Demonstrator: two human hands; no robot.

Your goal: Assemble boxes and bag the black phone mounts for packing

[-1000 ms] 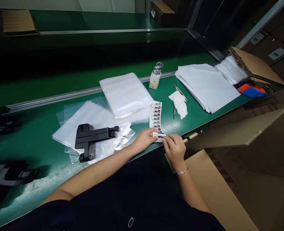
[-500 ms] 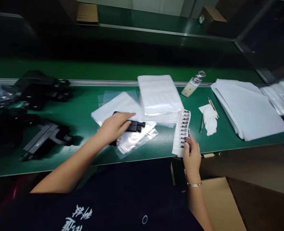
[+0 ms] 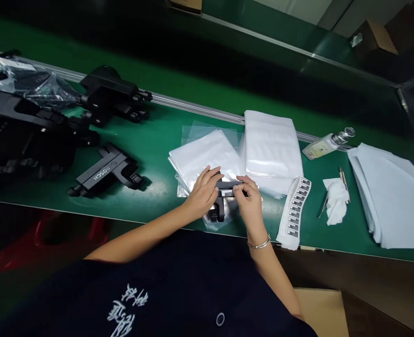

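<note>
Black device [image 3: 225,185] in curled left hand [image 3: 203,194], right hand [image 3: 249,200] pinched on its white label [image 3: 227,193].

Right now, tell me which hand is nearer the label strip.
Right. The right hand is at the black part, just left of the label strip; the left hand is also at that part, farther left.

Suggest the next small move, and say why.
Probably have the right hand press the white label down along its length: it appears to lie on the black bracket, that hand's fingers are at its right end, and the left hand rests on the bracket's left part, likely steadying it.
</note>
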